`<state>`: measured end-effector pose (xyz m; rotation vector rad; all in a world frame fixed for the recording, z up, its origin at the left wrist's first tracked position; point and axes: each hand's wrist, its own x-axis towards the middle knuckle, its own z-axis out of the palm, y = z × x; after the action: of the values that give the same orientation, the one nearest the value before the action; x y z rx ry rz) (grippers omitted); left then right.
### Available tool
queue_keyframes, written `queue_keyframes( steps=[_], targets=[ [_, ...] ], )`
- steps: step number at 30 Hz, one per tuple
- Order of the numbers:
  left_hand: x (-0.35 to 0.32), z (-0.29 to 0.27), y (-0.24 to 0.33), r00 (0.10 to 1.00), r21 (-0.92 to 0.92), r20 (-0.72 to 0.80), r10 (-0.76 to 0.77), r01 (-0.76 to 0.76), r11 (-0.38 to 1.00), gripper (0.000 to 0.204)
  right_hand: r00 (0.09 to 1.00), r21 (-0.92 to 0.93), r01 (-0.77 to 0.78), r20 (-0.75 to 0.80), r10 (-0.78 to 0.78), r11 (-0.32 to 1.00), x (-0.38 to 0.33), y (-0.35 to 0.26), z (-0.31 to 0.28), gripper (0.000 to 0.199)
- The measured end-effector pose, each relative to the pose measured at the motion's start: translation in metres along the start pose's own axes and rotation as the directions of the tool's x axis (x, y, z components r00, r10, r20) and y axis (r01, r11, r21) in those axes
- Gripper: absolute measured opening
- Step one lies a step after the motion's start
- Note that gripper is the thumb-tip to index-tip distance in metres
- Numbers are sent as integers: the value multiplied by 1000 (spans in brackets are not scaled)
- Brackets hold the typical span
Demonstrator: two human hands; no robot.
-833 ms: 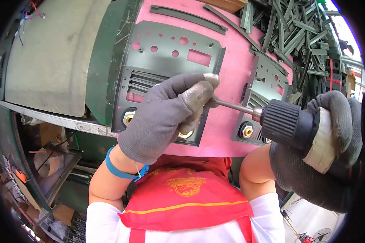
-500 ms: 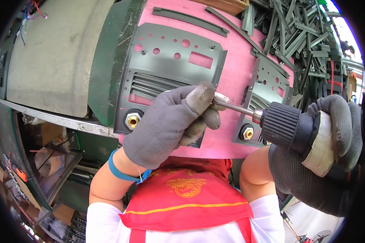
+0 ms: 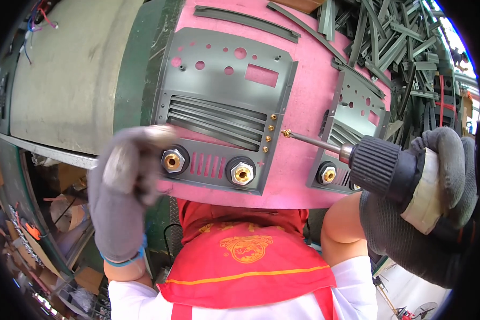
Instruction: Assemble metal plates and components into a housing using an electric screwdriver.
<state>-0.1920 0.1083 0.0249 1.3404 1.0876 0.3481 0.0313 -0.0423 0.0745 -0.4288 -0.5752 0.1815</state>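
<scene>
My gloved right hand (image 3: pixel 450 181) is wrapped round a power screwdriver (image 3: pixel 376 165). The driver's bit points left, and a small brass-coloured screw (image 3: pixel 286 133) sits at its tip, above the pink surface just right of a grey metal panel (image 3: pixel 218 80). That panel has round holes, louvres and two brass-centred sockets (image 3: pixel 243 173) along its near edge. Several brass-coloured screws (image 3: pixel 271 128) stand in a row beside the louvres. My gloved left hand (image 3: pixel 128 186) is raised by the panel's near left corner, next to the left socket. Motion smears its fingers, so I cannot see whether they hold anything.
A second, similar panel (image 3: pixel 352 112) lies to the right on the pink work surface (image 3: pixel 309 69). Long dark strips (image 3: pixel 245 24) rest beyond the panels, and a heap of metal strips (image 3: pixel 394 42) fills the far right. A beige board (image 3: pixel 64 74) lies at left.
My left hand has moved away from the driver's tip, left toward the panel's near left corner, uncovering the screw on the bit and the row of screws. The driver has hardly moved.
</scene>
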Motion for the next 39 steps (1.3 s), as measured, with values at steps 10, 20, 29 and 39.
queue_keyframes(
  steps=[10,20,29,39],
  targets=[
    [23,7,-33,995,207,81,61,-77,975,49,997,-123,-45,58,52,991,4,11,-10,14],
    [35,56,-29,935,93,343,88,-127,988,51,963,-264,-152,178,203,952,-5,43,5,14],
    [37,58,-33,952,14,299,61,-68,998,43,873,-404,-307,240,424,862,3,43,-11,13],
    [26,68,-47,957,103,143,252,-268,958,32,775,-534,-311,336,535,786,-11,73,7,13]
  ],
)
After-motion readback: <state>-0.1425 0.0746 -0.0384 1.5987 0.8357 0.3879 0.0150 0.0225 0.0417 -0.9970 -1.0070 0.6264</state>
